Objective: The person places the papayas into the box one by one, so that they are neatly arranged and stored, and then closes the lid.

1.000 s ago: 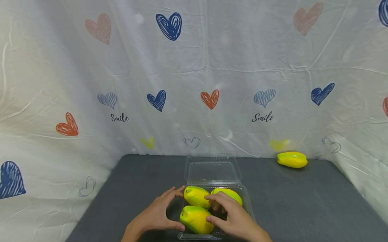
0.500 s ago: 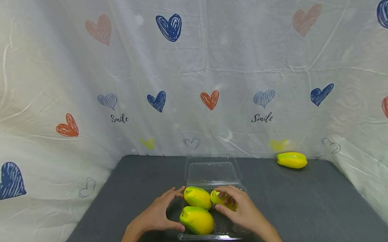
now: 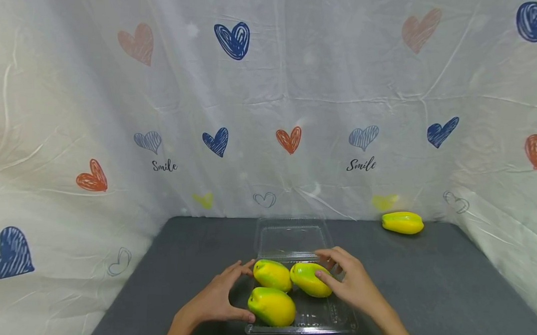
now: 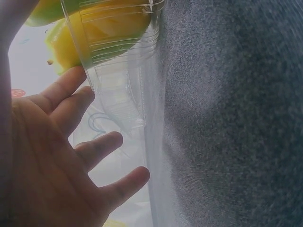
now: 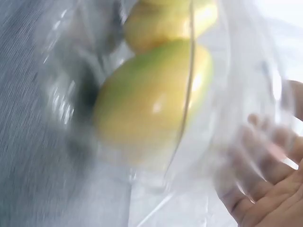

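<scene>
A clear plastic clamshell box [image 3: 304, 331] stands on the dark table, its lid [image 3: 292, 237] folded back. Three yellow-green papayas lie inside: one at back left [image 3: 272, 274], one at front left [image 3: 272, 307], one at back right [image 3: 310, 280]. My left hand [image 3: 215, 297] is at the box's left side, fingers spread; the left wrist view has its fingertips by the clear wall. At the back right papaya is my right hand [image 3: 353, 278], its thumb overlapping that fruit's edge. In the blurred right wrist view, the right hand's fingers [image 5: 246, 205] are spread beyond the clear wall.
Another yellow papaya [image 3: 402, 223] lies at the table's back right. Behind the dark grey tabletop [image 3: 425, 284] hangs a white curtain [image 3: 253, 97] printed with hearts, which also runs along both sides.
My right hand has moved right and back, off the front left papaya and across the back right one, which now shows more fully. My left hand has stayed in place.
</scene>
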